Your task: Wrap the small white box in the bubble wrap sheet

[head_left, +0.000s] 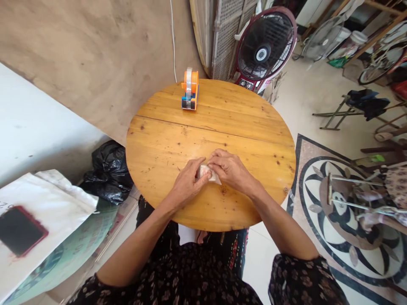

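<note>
Both my hands meet over the near middle of the round wooden table [159, 144]. Between them is a small whitish packet [206, 171] with faint reddish marks and a pale pointed flap sticking out at its lower right. My left hand [192, 177] grips the packet's left side, its thumb lying across the front. The fingers of my right hand [227, 166] are bent and pinched together at the packet's upper right edge. What exactly the packet is, I cannot make out. Toward the table's far edge stands an orange and blue tape dispenser [190, 90] with a roll of clear tape.
A dark red electric fan [265, 44] stands just behind the table. Black plastic bags [110, 169] lie to the left, near a white sack [38, 203] with a dark red-edged tablet or phone [22, 231] on it. A folding stool [346, 108] is off to the right.
</note>
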Available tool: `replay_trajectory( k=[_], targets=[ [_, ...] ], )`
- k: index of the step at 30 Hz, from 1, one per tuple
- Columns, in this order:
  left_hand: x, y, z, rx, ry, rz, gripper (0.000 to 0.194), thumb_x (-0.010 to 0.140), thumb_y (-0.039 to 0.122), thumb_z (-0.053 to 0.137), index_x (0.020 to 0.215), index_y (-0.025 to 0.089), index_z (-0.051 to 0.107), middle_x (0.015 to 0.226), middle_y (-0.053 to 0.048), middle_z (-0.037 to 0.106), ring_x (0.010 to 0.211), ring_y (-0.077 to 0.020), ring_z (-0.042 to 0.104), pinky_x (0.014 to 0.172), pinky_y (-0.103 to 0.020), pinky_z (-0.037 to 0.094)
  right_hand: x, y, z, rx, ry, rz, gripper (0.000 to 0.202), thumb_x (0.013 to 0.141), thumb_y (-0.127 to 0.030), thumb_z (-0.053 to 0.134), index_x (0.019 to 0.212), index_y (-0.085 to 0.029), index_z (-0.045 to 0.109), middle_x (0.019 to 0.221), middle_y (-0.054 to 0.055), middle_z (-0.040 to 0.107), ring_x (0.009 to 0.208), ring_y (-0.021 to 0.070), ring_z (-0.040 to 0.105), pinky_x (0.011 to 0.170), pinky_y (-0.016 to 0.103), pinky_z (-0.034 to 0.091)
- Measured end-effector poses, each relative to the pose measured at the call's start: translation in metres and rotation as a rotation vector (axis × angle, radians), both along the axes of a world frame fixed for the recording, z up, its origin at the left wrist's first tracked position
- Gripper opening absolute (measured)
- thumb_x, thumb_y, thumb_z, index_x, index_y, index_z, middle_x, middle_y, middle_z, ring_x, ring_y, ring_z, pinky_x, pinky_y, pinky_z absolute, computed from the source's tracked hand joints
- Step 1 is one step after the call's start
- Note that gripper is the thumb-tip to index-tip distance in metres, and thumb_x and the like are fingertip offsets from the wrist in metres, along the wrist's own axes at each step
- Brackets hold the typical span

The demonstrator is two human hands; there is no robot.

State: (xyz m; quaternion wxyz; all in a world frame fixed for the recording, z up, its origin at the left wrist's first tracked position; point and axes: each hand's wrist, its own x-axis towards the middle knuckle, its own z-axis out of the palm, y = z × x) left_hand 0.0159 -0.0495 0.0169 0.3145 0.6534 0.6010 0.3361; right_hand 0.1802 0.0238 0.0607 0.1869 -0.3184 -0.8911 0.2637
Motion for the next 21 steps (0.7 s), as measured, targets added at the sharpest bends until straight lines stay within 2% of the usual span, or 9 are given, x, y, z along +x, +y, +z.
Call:
replay_trajectory(
  k=[5, 8, 10, 12, 16, 19, 21],
  targets=[
    [-0.002, 0.000, -0.003, 0.010, -0.033, 0.005, 0.043, 0.092, 0.036, 0.051, 0.131, 0.019, 0.049, 0.125, -0.010, 0.058, 0.113, -0.0221, 0.055, 0.098, -0.038, 0.045, 0.006, -0.012, 0.000, 0.199, -0.228, 0.060, 0.018, 0.090, -0.013, 0.047, 0.093, -0.018, 0.064, 0.097, 0.007, 0.061, 0.084, 0.0175, 0.054, 0.067, 0.027, 0.044],
    [-0.010, 0.001, -0.005, 0.019, -0.067, -0.088, 0.048, 0.088, 0.037, 0.056, 0.132, 0.019, 0.047, 0.130, -0.010, 0.054, 0.118, -0.0226, 0.052, 0.101, -0.038, 0.043, 0.011, -0.020, 0.000, 0.320, -0.346, 0.105, 0.026, 0.090, -0.011, 0.045, 0.110, -0.014, 0.060, 0.111, 0.013, 0.060, 0.101, 0.0243, 0.053, 0.081, 0.035, 0.047],
    [-0.015, 0.001, -0.006, 0.013, -0.087, -0.159, 0.057, 0.083, 0.035, 0.063, 0.134, 0.019, 0.044, 0.134, -0.011, 0.051, 0.121, -0.0237, 0.050, 0.103, -0.038, 0.043, 0.011, -0.027, -0.002, 0.382, -0.393, 0.105, 0.033, 0.091, -0.012, 0.043, 0.122, -0.011, 0.054, 0.122, 0.018, 0.057, 0.113, 0.0289, 0.049, 0.092, 0.042, 0.044],
    [-0.019, 0.002, -0.007, 0.010, -0.106, -0.177, 0.058, 0.082, 0.032, 0.064, 0.135, 0.019, 0.044, 0.136, -0.011, 0.050, 0.123, -0.0240, 0.049, 0.105, -0.039, 0.042, 0.010, -0.035, -0.007, 0.416, -0.414, 0.072, 0.039, 0.094, -0.020, 0.042, 0.132, -0.008, 0.047, 0.133, 0.021, 0.051, 0.125, 0.0329, 0.043, 0.101, 0.049, 0.039],
    [-0.019, 0.002, -0.006, 0.028, -0.143, -0.168, 0.050, 0.084, 0.030, 0.062, 0.132, 0.021, 0.048, 0.134, -0.009, 0.053, 0.123, -0.0229, 0.050, 0.107, -0.039, 0.040, 0.010, -0.049, -0.016, 0.404, -0.368, -0.007, 0.050, 0.094, -0.033, 0.047, 0.139, -0.011, 0.041, 0.149, 0.020, 0.038, 0.138, 0.0347, 0.031, 0.111, 0.055, 0.026],
    [-0.018, 0.002, -0.002, 0.007, -0.154, -0.170, 0.049, 0.084, 0.029, 0.061, 0.131, 0.022, 0.050, 0.132, -0.008, 0.055, 0.120, -0.0226, 0.052, 0.105, -0.039, 0.041, 0.020, -0.052, -0.017, 0.350, -0.238, -0.052, 0.041, 0.094, -0.030, 0.048, 0.133, -0.019, 0.049, 0.150, 0.015, 0.038, 0.138, 0.0314, 0.034, 0.111, 0.054, 0.029],
    [-0.018, 0.002, 0.001, -0.016, -0.154, -0.174, 0.049, 0.083, 0.026, 0.060, 0.131, 0.022, 0.050, 0.131, -0.008, 0.055, 0.119, -0.0232, 0.053, 0.103, -0.040, 0.043, 0.031, -0.049, -0.018, 0.266, -0.098, -0.153, 0.041, 0.093, -0.030, 0.050, 0.133, -0.023, 0.050, 0.149, 0.013, 0.039, 0.136, 0.0293, 0.038, 0.109, 0.052, 0.033]
  ],
)
